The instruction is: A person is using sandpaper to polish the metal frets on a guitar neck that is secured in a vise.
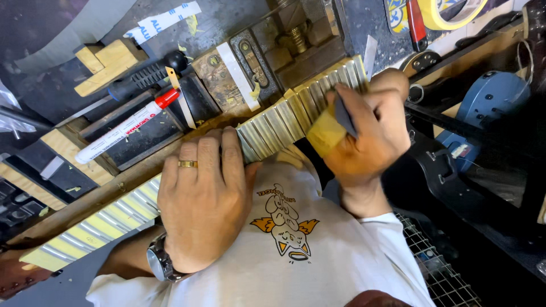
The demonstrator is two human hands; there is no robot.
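On the bench, head view:
Neck: a guitar neck (170,190) lies slantwise across the bench (239,17), from the lower left corner up toward the upper right; yellow tape covers the wood between the bare metal frets.
Left hand: the left hand (205,199) lies flat, palm down, fingers together, pressing on the middle of the neck; a gold ring (187,164) on one finger, a metal watch (159,258) at the wrist.
Right hand: the right hand (369,133) is closed round a small dark tool (343,115), pinched in the fingers, its end on the frets at the upper stretch of the neck; yellow tape wraps one finger.
Hands apart: well apart along the neck.
Marker: a white marker (122,131) with a red cap, behind the neck toward the left edge.
Vise: a worn metal vise (296,40), behind the neck at the far edge.
Wood block: a pale block (105,62), far left.
Tape roll: a yellow roll (455,11), far right corner.
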